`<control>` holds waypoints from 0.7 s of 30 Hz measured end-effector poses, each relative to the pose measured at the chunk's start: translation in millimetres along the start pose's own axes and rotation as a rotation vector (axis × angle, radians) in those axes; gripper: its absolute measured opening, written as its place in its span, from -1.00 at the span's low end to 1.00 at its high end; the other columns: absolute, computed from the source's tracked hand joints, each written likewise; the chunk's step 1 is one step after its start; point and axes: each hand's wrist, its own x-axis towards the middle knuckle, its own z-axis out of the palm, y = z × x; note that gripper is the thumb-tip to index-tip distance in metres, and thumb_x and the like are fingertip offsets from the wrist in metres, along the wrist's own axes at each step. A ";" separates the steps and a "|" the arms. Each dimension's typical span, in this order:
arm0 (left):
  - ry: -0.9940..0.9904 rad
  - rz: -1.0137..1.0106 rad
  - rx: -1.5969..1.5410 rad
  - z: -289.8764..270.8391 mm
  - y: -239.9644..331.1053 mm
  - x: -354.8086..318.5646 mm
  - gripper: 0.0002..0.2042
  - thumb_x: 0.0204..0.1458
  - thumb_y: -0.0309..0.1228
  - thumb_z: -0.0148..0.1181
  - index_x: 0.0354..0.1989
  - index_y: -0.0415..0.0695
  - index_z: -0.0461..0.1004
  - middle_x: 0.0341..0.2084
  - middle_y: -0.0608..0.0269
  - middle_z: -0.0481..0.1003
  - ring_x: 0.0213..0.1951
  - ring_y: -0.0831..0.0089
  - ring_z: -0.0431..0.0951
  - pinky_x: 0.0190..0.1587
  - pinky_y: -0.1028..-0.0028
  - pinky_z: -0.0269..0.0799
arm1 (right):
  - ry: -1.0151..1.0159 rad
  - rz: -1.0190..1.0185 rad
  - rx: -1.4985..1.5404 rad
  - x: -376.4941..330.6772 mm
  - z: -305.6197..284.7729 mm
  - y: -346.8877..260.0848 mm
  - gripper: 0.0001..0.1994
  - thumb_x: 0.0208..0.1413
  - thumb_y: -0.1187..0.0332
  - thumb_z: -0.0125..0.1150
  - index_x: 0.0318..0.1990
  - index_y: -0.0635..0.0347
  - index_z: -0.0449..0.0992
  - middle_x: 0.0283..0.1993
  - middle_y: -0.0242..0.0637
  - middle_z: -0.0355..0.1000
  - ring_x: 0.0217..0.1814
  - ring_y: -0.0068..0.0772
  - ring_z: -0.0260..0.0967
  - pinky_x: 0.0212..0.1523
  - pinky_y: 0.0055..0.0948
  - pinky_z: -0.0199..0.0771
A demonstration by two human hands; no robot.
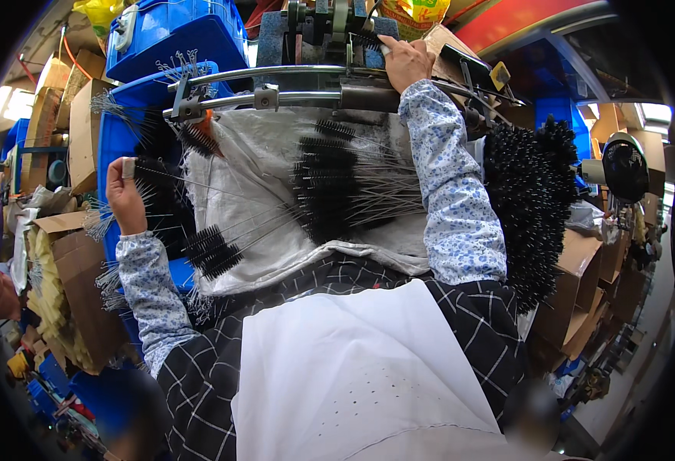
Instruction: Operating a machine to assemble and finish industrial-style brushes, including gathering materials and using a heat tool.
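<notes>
Cluttering the grey cloth point(253, 154): black brushes point(324, 184)

Blue-flowered white sleeves point(457, 192); black white-checked garment point(199, 392); white wraps point(128, 168) on fingers point(113, 174).

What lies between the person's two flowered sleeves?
A pale cloth, with black wire-handled brushes lying on it in bunches, the larger one nearer the right sleeve; the head view shows this.

Rough, matt-bristled brushes point(324, 184) with metal wire stems point(390, 188), glossy metal rails point(299, 70), smooth plastic bin point(184, 42), creased sheet point(249, 157), probably cloth.
</notes>
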 end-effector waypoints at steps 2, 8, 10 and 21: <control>0.100 -0.038 -0.050 -10.7 14.4 12.1 -0.88 0.07 -0.39 -0.03 -0.35 -0.16 0.36 -0.46 0.45 0.33 -0.36 0.68 0.30 -0.24 0.70 0.23 | 0.033 -0.020 -0.066 6.9 4.2 -1.2 -0.66 0.04 0.35 -0.13 -0.04 -0.31 0.37 -0.10 -0.45 0.36 0.06 -0.38 0.08 0.07 -0.27 -0.08; 0.415 0.068 -0.118 -51.8 68.3 34.9 -0.84 0.07 -0.34 -0.04 -0.29 -0.17 0.34 -0.40 0.32 0.35 -0.35 0.60 0.35 -0.33 0.65 0.31 | 0.159 -0.036 -0.111 5.4 8.7 6.5 -0.59 0.00 0.37 -0.11 0.06 -0.20 0.25 0.04 -0.40 0.22 0.16 -0.35 -0.02 0.06 -0.13 -0.12; 0.470 0.094 -0.132 -60.6 79.3 36.8 -0.82 0.07 -0.33 -0.05 -0.28 -0.17 0.34 -0.41 0.31 0.35 -0.36 0.60 0.35 -0.35 0.64 0.32 | 0.171 0.103 -0.110 -6.0 3.9 17.5 -0.52 -0.08 0.20 -0.02 0.08 0.01 0.22 0.07 -0.31 0.18 0.12 -0.28 0.02 0.05 -0.04 -0.06; 0.468 0.587 1.141 -82.2 78.7 28.4 -0.79 0.01 -0.37 0.01 -0.21 -0.21 0.33 -0.34 0.19 0.37 -0.27 0.44 0.42 -0.28 0.51 0.39 | 0.140 0.134 0.197 -6.5 16.5 -3.8 -0.63 -0.09 0.30 0.04 -0.04 0.07 0.36 -0.04 -0.32 0.30 0.01 -0.30 0.22 -0.03 -0.13 0.12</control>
